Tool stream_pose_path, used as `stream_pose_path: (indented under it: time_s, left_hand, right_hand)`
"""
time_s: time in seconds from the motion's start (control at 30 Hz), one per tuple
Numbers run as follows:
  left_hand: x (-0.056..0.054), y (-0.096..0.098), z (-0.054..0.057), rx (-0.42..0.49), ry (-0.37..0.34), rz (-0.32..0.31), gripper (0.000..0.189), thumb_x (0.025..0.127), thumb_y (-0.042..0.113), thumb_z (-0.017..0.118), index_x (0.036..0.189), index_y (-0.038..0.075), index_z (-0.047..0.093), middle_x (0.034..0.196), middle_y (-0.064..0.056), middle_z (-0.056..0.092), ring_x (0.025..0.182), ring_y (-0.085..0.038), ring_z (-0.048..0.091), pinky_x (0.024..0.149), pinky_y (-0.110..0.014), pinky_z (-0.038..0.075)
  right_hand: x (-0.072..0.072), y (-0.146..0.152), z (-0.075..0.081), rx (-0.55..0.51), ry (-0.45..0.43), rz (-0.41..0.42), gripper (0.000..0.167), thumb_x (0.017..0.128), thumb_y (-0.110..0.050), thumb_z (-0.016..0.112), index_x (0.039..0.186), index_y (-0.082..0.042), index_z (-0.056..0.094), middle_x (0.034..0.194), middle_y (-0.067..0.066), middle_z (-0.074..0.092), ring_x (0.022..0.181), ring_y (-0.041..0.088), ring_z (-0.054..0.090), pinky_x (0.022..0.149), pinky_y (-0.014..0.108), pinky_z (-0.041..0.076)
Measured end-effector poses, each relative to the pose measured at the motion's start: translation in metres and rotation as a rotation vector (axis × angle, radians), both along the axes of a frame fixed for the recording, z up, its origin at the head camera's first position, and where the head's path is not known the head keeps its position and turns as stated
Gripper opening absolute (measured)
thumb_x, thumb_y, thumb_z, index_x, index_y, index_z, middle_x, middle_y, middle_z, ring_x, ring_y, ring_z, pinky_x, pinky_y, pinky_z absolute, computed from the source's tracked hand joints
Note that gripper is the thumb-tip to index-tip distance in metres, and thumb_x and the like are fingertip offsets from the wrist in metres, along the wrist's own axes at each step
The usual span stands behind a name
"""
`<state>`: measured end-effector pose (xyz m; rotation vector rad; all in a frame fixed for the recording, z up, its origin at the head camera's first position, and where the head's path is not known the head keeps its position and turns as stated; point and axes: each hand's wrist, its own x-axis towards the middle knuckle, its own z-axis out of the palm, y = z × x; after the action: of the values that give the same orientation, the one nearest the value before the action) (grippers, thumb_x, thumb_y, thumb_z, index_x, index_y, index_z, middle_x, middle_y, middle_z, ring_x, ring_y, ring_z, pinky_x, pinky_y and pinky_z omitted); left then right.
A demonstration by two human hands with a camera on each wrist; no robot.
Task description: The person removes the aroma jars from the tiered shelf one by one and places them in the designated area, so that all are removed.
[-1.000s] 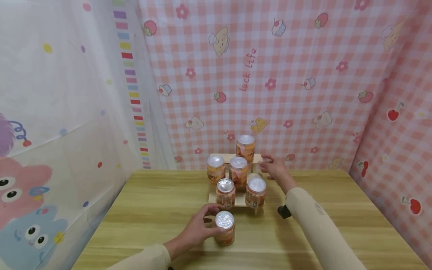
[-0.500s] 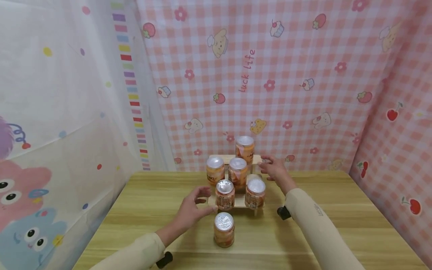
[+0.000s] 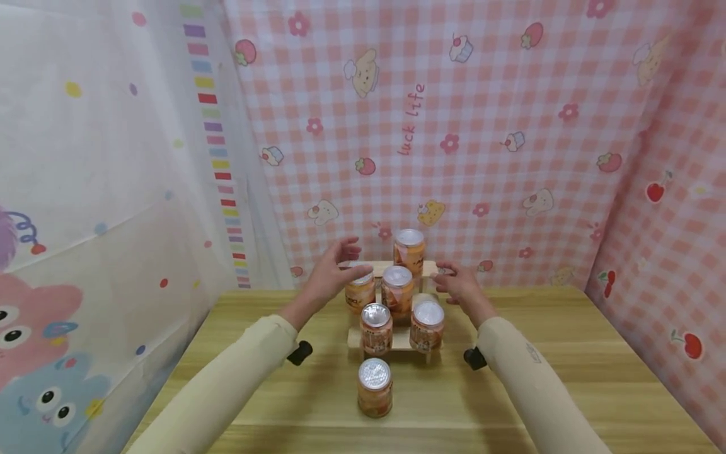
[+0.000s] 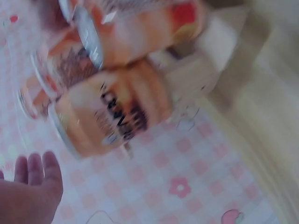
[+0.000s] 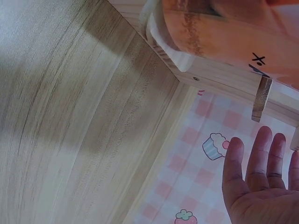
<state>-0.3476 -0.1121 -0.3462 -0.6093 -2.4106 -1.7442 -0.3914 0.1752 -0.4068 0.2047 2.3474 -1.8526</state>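
Note:
A stepped wooden rack point(image 3: 383, 269) bears several orange cans with silver lids. On its top step stands one can point(image 3: 409, 253); the middle step has a left can point(image 3: 360, 297) and a centre can point(image 3: 397, 295). Lower down are two more, a left can point(image 3: 376, 335) and a right can point(image 3: 426, 333). My left hand point(image 3: 331, 272) hovers by the middle-left can, fingers loosely spread, its thumb overlapping the lid in the head view; contact cannot be told. The right hand point(image 3: 462, 290) is beside the rack's right end with extended fingers point(image 5: 258, 156), holding nothing.
A separate can point(image 3: 375, 391) stands upright on the wood-grain table point(image 3: 272, 403), in front of the rack. A pink checked cloth point(image 3: 482, 126) hangs directly behind the rack, and a white patterned sheet point(image 3: 113, 164) on the left.
My left hand has left the front can on the table and moved up and away to the rack's upper left side. The right hand and all the cans stay put.

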Motion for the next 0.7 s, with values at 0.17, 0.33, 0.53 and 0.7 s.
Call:
stream_pose_path:
  time_s: [0.17, 0.33, 0.53, 0.7]
  left_hand:
    - [-0.029, 0.012, 0.017, -0.063, -0.082, -0.037, 0.071, 0.088, 0.031, 0.076, 0.148, 0.016, 0.042, 0.141, -0.014, 0.051, 0.129, -0.030, 0.049, 0.105, -0.047, 0.043]
    - [-0.056, 0.026, 0.028, -0.109, -0.126, -0.053, 0.074, 0.089, 0.032, 0.076, 0.150, 0.014, 0.040, 0.141, -0.015, 0.051, 0.127, -0.027, 0.050, 0.106, -0.045, 0.041]
    - [-0.075, 0.044, 0.031, -0.136, -0.175, -0.072, 0.073, 0.090, 0.031, 0.075, 0.151, 0.014, 0.038, 0.141, -0.014, 0.051, 0.126, -0.027, 0.050, 0.106, -0.046, 0.041]
    - [-0.081, 0.056, 0.028, -0.141, -0.226, -0.086, 0.077, 0.089, 0.033, 0.077, 0.151, 0.012, 0.038, 0.143, -0.014, 0.048, 0.128, -0.029, 0.048, 0.105, -0.044, 0.042]
  right_hand:
    - [-0.001, 0.000, 0.001, 0.012, 0.015, 0.008, 0.053, 0.102, -0.023, 0.057, 0.151, -0.012, 0.039, 0.145, 0.022, 0.047, 0.128, 0.039, 0.050, 0.099, 0.055, 0.044]
    - [-0.002, -0.001, 0.002, 0.027, 0.020, -0.001, 0.053, 0.101, -0.023, 0.057, 0.150, -0.013, 0.040, 0.145, 0.022, 0.047, 0.124, 0.038, 0.054, 0.092, 0.050, 0.048]
    - [0.000, -0.001, 0.001, 0.016, 0.009, -0.016, 0.051, 0.101, -0.021, 0.057, 0.149, -0.012, 0.042, 0.144, 0.022, 0.047, 0.124, 0.038, 0.054, 0.094, 0.051, 0.047]
    - [0.001, -0.001, -0.001, 0.012, 0.001, -0.027, 0.050, 0.101, -0.020, 0.057, 0.148, -0.012, 0.043, 0.143, 0.022, 0.048, 0.124, 0.038, 0.054, 0.093, 0.050, 0.047]
